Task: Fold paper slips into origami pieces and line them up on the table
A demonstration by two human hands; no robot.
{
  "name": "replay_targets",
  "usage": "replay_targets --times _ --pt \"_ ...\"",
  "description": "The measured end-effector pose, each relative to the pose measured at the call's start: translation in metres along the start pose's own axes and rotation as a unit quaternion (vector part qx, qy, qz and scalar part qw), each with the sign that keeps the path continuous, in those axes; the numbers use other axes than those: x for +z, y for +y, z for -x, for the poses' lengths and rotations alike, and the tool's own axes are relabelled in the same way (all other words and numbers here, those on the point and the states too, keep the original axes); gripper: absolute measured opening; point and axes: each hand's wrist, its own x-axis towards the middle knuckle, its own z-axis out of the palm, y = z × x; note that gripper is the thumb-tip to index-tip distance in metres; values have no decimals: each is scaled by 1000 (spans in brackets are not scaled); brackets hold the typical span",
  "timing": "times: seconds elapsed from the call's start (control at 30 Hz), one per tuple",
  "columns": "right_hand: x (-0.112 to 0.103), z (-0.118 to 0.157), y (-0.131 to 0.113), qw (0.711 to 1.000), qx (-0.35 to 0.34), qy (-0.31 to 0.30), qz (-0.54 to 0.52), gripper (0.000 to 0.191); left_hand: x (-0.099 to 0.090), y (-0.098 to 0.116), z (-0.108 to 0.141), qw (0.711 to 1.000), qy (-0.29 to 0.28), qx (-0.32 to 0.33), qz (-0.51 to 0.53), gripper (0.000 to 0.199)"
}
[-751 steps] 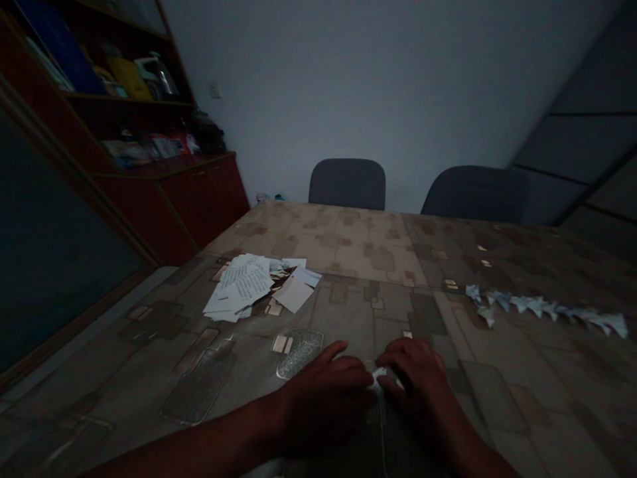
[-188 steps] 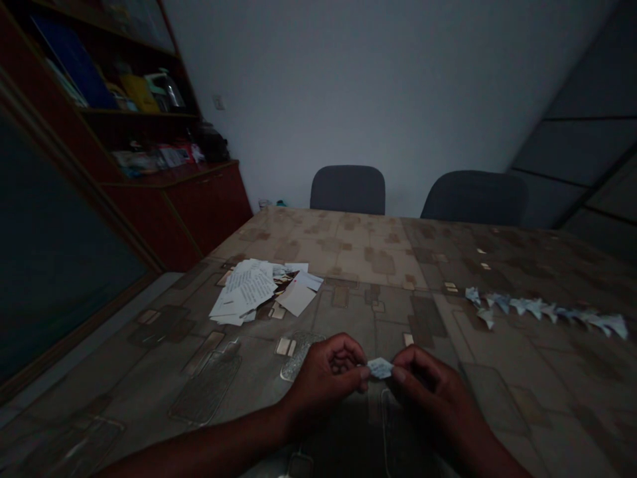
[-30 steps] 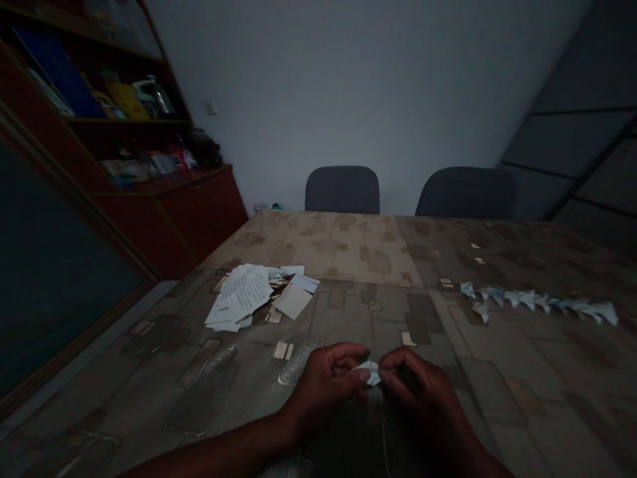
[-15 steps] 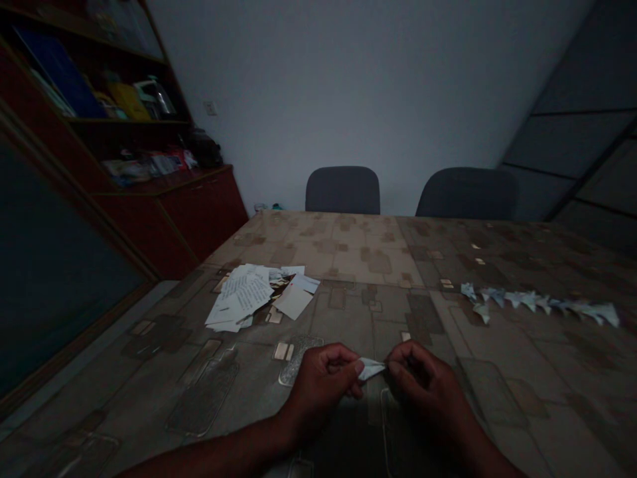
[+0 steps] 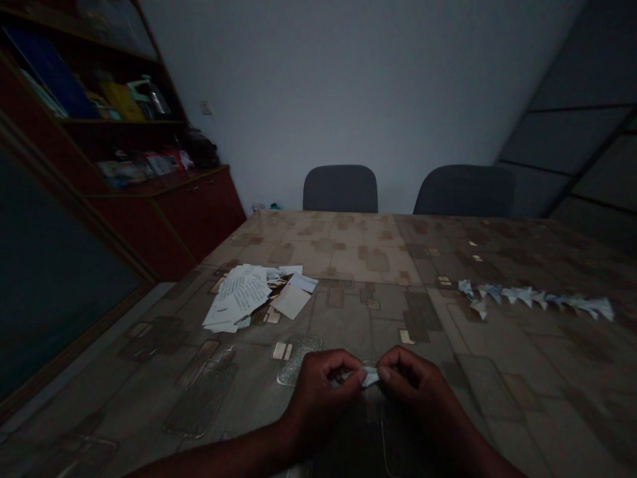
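Between my hands, above the near part of the table, is a small folded piece of white paper (image 5: 370, 377). My left hand (image 5: 326, 385) pinches its left side between thumb and fingers. On the right side, my right hand (image 5: 411, 375) has thumb and forefinger closed at the paper's edge. Both hands cover much of the paper, so its full shape is hidden. A loose pile of paper sheets (image 5: 243, 299), some printed, lies to the left beyond my hands. Over on the right, several small folded paper pieces (image 5: 520, 297) form a row.
A patterned cloth covers the table (image 5: 343, 245). Two grey chairs, one at the middle (image 5: 340, 189) and one at the right (image 5: 464, 191), stand behind its far edge. At the left is a red-brown cabinet (image 5: 199, 212) with filled shelves. The room is dim.
My right hand has moved slightly left, closer to my left hand, and its fingertips now close on the paper's right side. Less of the paper shows. The view has shifted slightly.
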Motion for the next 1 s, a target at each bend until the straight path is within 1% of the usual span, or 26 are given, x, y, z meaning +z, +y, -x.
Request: replay_targets --times 0.2,0.3,0.4,0.47,0.57,0.67,0.87,1.0 --pt "0 0 5 999 12 -31 -34 23 2 0 -1 1000 -2 -8 15 15" --pt "2 0 6 998 22 -25 -52 25 3 -2 -2 999 -6 -22 32 14" --pt "2 0 7 999 16 -18 -43 25 4 -4 -2 996 -14 -48 70 14" --pt "0 -2 9 999 8 -8 -35 26 4 -5 -3 994 -17 -57 94 15" --pt "-5 -3 9 999 8 15 -46 31 2 -5 -4 990 -7 -64 121 16" --pt "-7 -2 6 998 10 19 -64 34 1 -4 -4 992 3 -46 116 17" --pt "1 1 -3 999 -1 -31 -34 22 1 -3 1 1000 14 21 13 14" --pt "3 3 -8 998 29 -34 -52 19 2 -4 2 997 16 66 -38 14"
